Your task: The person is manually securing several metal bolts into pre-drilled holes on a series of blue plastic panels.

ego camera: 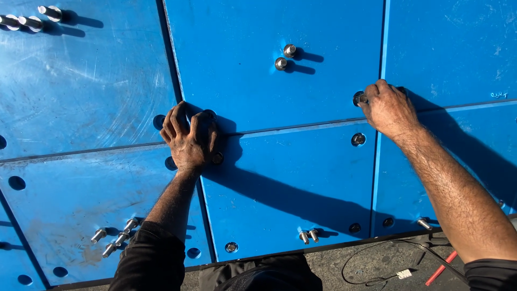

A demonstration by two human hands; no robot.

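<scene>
The right hand (389, 109) pinches a bolt (360, 98) pointing down into a hole near the middle blue panel's (258, 91) lower right corner, while the left hand (188, 137), fingers curled, presses that panel's lower left corner.

Two loose bolts (285, 57) stand upright on the upper middle panel, three bolts (29, 17) lie at top left, a cluster of bolts (114, 237) rests at lower left, a bolt pair (309, 235) sits by the bottom edge, and a black cable (371, 258) and red pencil (440, 268) lie on the grey floor (350, 269).
</scene>
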